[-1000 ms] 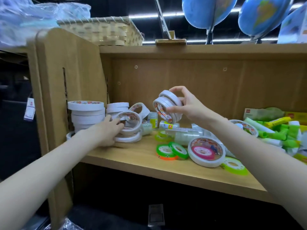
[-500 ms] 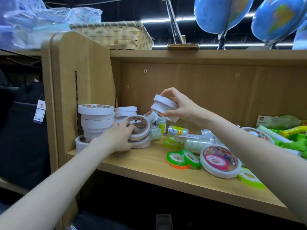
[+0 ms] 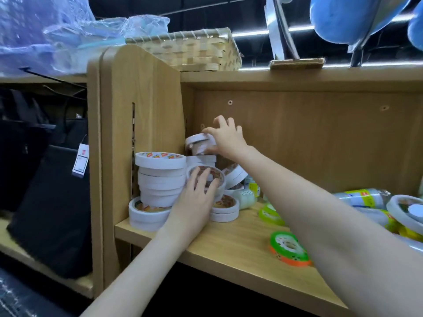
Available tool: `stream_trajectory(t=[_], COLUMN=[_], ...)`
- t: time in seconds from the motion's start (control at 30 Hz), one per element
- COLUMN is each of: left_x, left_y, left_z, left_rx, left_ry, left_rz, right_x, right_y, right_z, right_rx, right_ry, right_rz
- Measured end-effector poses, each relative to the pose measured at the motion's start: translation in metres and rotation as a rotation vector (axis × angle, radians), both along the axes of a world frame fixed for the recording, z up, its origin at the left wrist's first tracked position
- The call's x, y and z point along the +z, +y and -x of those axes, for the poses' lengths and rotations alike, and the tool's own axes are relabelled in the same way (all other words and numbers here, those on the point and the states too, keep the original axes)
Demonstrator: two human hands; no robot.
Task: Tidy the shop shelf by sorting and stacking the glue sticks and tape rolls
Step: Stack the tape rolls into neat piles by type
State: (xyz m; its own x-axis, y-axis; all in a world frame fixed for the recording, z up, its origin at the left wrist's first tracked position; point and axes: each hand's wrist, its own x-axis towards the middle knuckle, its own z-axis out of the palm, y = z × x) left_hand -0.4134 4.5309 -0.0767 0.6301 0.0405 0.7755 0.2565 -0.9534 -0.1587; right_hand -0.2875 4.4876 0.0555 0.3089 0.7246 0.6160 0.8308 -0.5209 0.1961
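At shelf's left wall (image 3: 146,106), hands (image 3: 226,138) crowd tape stacks (image 3: 160,177).

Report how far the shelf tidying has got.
Done: a tall stack of white tape rolls stands against the shelf's left wall. In hand: the right hand holds white rolls above a shorter stack behind, while the left hand holds another roll. Left: green tape rolls and other items lie loose on the shelf.
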Motion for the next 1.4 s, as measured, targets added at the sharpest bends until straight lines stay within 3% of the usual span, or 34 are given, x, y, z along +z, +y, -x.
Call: stream_trajectory(t=[0.23,0.37,0.5,0.63,0.83,1.0,1.1,1.2,1.33,1.4], left_x=[0.001,0.003,0.011,0.013,0.011,0.021,0.014,0.009,0.007,0.007], left_y=[-0.004,-0.004,-0.017,-0.020,-0.039,-0.092,-0.106,-0.109,-0.108,-0.107], left_z=[0.004,0.011,0.019,0.005,-0.005,-0.006,-0.009,-0.005,-0.002,-0.003], left_rx=[0.016,-0.026,0.145,0.207,-0.125,-0.511,-0.627,-0.729,-0.677,-0.623], left_ry=[0.018,-0.046,0.028,-0.051,-0.202,0.033,0.207,0.371,0.549,0.531], left_rz=[-0.020,-0.052,-0.063,-0.025,-0.045,0.423,0.572,0.657,0.540,0.485], right_x=[0.007,0.016,0.023,0.017,-0.017,-0.043,-0.055,-0.054,-0.041,-0.037], right_y=[-0.013,-0.056,-0.120,-0.185,-0.243,-0.230,-0.218,-0.219,-0.230,-0.233], right_z=[-0.001,-0.003,-0.013,-0.018,-0.017,-0.007,-0.007,-0.018,-0.030,-0.033], right_rx=[0.229,0.203,0.141,0.028,-0.135,-0.123,-0.117,-0.051,0.099,0.097], right_ry=[0.404,0.594,0.716,0.827,0.857,0.616,0.548,0.566,0.894,1.011], right_rz=[-0.082,-0.020,-0.015,0.145,0.495,0.485,0.489,0.360,-0.208,-0.388])
